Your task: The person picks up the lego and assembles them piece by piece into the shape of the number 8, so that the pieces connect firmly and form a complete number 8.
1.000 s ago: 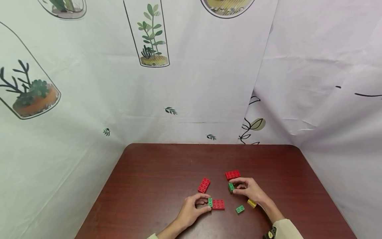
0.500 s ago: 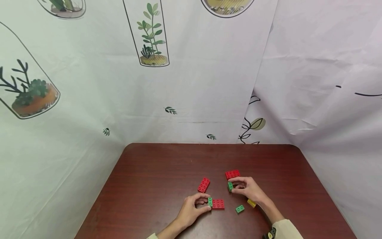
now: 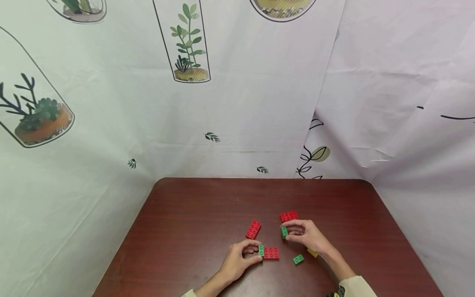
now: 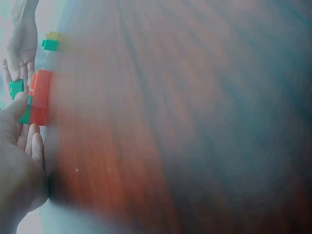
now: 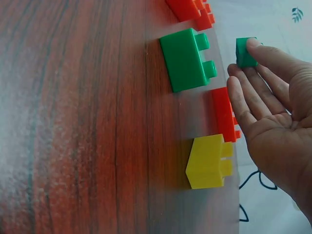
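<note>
My left hand [image 3: 237,259] pinches a green two-stud brick [image 3: 261,251] between thumb and fingers. That brick sits on the left end of a red brick [image 3: 271,253], whose other studs show. To the right, my right hand [image 3: 309,237] holds a second green brick [image 3: 284,232] by thumb and fingertips. In the right wrist view this green brick [image 5: 246,52] is raised off the table, apart from the red ones. A third green brick [image 3: 298,259] lies loose between the hands, nearer the front. Under the right wrist, a yellow brick [image 3: 312,253] is partly hidden.
One red brick [image 3: 253,229] lies slanted beyond my left hand. Another red brick [image 3: 289,216] lies just beyond my right fingers. The dark brown table [image 3: 193,214] meets patterned cloth walls [image 3: 237,103] at its back and sides.
My right hand has shifted slightly left with its green brick, which has turned a little more upright. The left hand and its bricks have stayed in place.
</note>
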Available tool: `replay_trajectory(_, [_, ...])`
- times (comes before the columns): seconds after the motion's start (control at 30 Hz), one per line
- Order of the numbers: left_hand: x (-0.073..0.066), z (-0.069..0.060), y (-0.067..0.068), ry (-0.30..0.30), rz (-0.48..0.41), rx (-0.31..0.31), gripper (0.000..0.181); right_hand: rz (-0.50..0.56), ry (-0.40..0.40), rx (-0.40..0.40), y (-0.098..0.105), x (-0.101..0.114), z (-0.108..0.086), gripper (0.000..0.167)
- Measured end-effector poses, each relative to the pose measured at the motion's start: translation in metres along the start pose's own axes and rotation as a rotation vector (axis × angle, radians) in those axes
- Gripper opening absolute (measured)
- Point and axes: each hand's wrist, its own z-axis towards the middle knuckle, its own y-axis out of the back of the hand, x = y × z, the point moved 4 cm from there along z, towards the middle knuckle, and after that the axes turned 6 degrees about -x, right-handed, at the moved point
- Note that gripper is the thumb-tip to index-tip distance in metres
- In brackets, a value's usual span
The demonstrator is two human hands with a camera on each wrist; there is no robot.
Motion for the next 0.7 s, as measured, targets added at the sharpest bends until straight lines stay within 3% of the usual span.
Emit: replay_trajectory(0.7, [0.0, 0.0, 0.0, -0.008, 0.0, 0.007, 0.037, -0.034, 0.004, 0.02, -0.019, 0.02, -0.016, 0.043])
